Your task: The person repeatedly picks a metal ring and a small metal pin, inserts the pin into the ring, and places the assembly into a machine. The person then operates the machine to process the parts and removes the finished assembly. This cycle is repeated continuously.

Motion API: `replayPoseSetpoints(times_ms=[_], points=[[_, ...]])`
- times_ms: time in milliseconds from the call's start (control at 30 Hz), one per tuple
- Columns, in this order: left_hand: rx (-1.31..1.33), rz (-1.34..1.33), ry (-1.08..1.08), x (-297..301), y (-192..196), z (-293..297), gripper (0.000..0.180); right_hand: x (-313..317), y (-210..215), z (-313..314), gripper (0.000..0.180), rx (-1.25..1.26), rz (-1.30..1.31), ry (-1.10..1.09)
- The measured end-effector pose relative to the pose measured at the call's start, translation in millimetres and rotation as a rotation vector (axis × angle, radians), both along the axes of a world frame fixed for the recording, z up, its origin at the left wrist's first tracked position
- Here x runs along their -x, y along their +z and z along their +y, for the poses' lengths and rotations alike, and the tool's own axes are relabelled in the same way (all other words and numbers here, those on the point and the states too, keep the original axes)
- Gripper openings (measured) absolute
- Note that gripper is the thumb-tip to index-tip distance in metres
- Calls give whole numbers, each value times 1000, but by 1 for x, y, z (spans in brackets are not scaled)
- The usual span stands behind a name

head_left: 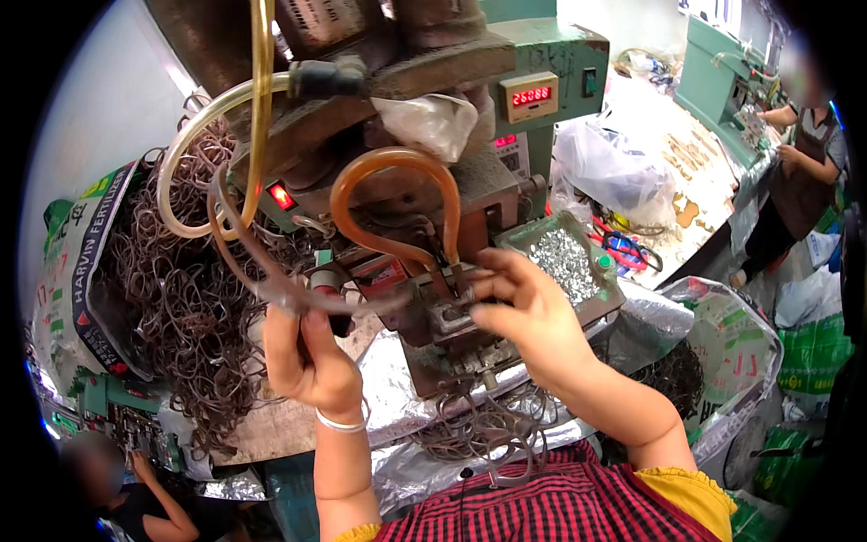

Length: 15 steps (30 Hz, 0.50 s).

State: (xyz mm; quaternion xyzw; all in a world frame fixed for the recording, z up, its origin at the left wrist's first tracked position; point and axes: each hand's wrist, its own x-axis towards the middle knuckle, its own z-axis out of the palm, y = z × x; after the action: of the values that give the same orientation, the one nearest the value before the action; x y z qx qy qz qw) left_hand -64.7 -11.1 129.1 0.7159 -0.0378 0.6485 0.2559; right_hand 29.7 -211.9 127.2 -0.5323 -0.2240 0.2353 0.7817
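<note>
My left hand point(312, 361), with a white band on its wrist, is closed on a long brown strap point(242, 248). The strap curves up in a loop to the left, and its other end runs right toward the machine's working head, where it is blurred. My right hand point(533, 312) is at the small metal die point(452, 316) of the press machine point(397, 81). Its thumb and fingers are curled close together, and anything between them is too small to make out. An orange tube point(393, 160) loops down to the die just beyond my fingers.
A tray of small shiny metal pieces point(564, 262) sits right of the die. Brown straps heap up at the left point(172, 280), beside a printed sack point(99, 271). More straps point(488, 429) lie before me on foil. One person point(813, 149) stands far right, another point(117, 488) lower left.
</note>
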Motion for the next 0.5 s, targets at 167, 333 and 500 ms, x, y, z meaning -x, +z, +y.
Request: replayPoseSetpoints(times_ms=[167, 333, 500], points=[[-222, 196, -41, 27, -17, -30, 44, -4, -10, -66, 50, 338, -480, -97], [-388, 264, -183, 2, -27, -48, 46, -28, -98, -100, 32, 1180, -885, -749], [-512, 257, -150, -6, -39, -42, 43, -61, -114, -71, 14, 946, -1012, -804]])
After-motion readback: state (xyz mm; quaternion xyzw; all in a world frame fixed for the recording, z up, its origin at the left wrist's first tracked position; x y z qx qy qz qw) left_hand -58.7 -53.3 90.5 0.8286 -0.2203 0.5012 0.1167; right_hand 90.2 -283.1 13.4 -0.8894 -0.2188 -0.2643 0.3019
